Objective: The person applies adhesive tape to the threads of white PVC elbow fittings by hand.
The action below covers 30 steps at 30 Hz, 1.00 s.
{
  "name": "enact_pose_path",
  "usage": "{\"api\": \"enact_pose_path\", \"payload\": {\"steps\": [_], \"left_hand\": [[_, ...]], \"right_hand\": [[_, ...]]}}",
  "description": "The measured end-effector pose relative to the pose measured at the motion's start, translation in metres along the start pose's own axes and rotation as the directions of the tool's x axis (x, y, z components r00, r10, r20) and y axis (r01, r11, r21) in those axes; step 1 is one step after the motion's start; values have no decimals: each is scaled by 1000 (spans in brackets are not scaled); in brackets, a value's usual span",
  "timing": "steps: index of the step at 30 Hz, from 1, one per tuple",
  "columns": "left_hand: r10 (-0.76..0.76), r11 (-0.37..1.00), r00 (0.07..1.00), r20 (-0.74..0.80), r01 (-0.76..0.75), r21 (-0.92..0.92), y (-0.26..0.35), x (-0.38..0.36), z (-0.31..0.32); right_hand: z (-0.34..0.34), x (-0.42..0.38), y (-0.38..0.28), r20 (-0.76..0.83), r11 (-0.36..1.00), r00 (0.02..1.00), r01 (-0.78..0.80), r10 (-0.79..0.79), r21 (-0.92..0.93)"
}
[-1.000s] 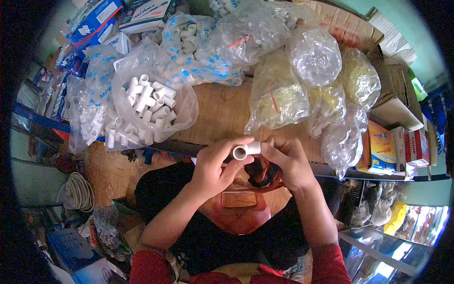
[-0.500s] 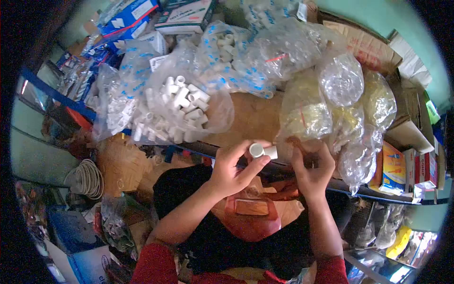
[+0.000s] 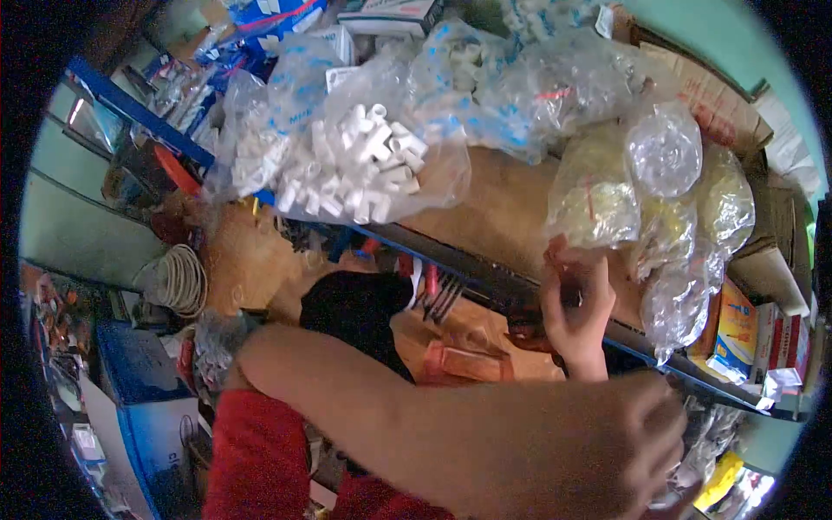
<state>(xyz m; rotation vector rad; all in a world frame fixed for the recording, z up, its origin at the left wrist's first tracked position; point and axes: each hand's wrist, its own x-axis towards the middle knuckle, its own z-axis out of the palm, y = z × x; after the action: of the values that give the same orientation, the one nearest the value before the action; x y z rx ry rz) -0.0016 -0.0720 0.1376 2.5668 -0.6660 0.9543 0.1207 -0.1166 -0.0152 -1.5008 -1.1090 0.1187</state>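
Note:
My left forearm reaches across the front of the view to the right, ending in my left hand (image 3: 637, 442). This hand is close to the camera and blurred, back toward me, fingers curled; whatever they hold is hidden. Behind it my right hand (image 3: 582, 308) is raised at the shelf edge, thumb and fingers bent together in a ring. Its fingertips are by the lower edge of a clear bag with yellowish contents (image 3: 594, 204); I cannot make out what is in the pinch. White plastic pipe fittings (image 3: 373, 165) fill an open clear bag on the shelf.
The brown shelf (image 3: 485, 195) bears more plastic bags at the back and small boxes (image 3: 735, 325) at the right. At lower left stand a blue carton (image 3: 143, 373) and a coil of pale cable (image 3: 182, 279). An orange-red translucent container (image 3: 464, 360) sits below the shelf.
My left hand has swung from in front of the shelf down and right across my body; the white fitting it held is out of sight. The view has shifted; my right hand stays pinched.

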Motion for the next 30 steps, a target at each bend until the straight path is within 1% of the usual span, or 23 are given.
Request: {"api": "enact_pose_path", "payload": {"steps": [2, 4, 7, 9, 10, 11, 13, 14, 15, 16, 17, 18, 19, 20, 21, 22, 24, 26, 27, 30], "left_hand": [[67, 995, 997, -24, -65, 80, 5, 5, 9], [104, 981, 994, -43, -95, 170, 4, -1, 12], [118, 947, 993, 3, -113, 300, 4, -7, -4], [88, 903, 995, 46, -99, 418, 5, -15, -29], [81, 906, 994, 71, -104, 411, 5, -18, -39], [75, 908, 993, 96, -108, 405, 4, -21, -48], [81, 964, 982, 171, -120, 236, 1, -27, -64], [34, 964, 992, 122, -64, 257, 1, -30, -65], [-33, 947, 999, 9, 28, 321, 8, -38, -59], [-94, 926, 993, -69, 113, 360, 10, -45, -55], [-153, 908, 983, -100, 180, 378, 2, -47, -53], [-180, 911, 982, -51, 186, 368, -23, -45, -58], [-207, 913, 978, -1, 194, 359, -46, -42, -63], [-536, 805, 835, 119, 464, 370, -56, -37, -73], [-555, 786, 829, 72, 495, 370, -91, -44, -74], [-737, 649, 674, 58, 681, 338, -115, -37, -79], [-811, 547, 578, 90, 696, 465, -180, -44, -81], [-735, 655, 662, 149, 633, 413, -236, -63, -74], [-755, 626, 637, 154, 630, 460, -243, -65, -70], [-808, 540, 565, 166, 598, 592, -268, -67, -53]], "right_hand": [[0, 1, 3, -27, 998, 998, 65, -65, 4], [-10, -2, 1, 49, 997, 997, -61, 63, -38], [-11, 0, -1, 55, 999, 998, -23, 25, -29], [-10, 0, -1, 28, 997, 998, 52, -51, -48], [-9, 2, 0, 14, 993, 995, 98, -97, -62], [-11, 3, 0, 29, 993, 995, 96, -94, -69], [-13, -1, 2, 53, 993, 996, 80, -76, -86], [-14, 1, 3, 61, 992, 995, 83, -77, -97], [-15, 2, 2, 63, 988, 994, 98, -91, -120], [-16, 2, 0, 65, 982, 992, 114, -105, -151], [-16, -1, 1, 78, 980, 997, 12, 4, -199], [-16, -1, 5, 80, 981, 996, 49, -34, -187], [-14, 1, 4, 48, 984, 997, 69, -62, -164], [-11, 4, 1, 22, 987, 996, 92, -90, -132], [-11, 4, -2, 31, 987, 996, 85, -81, -136], [-11, 5, -5, 41, 987, 996, 79, -74, -138], [-11, 6, -8, 49, 986, 996, 86, -79, -142], [-12, 4, -6, 45, 984, 995, 100, -94, -148], [-14, 5, -8, 35, 984, 993, 118, -114, -131], [-18, 2, -6, 44, 983, 994, 108, -103, -149]]}}
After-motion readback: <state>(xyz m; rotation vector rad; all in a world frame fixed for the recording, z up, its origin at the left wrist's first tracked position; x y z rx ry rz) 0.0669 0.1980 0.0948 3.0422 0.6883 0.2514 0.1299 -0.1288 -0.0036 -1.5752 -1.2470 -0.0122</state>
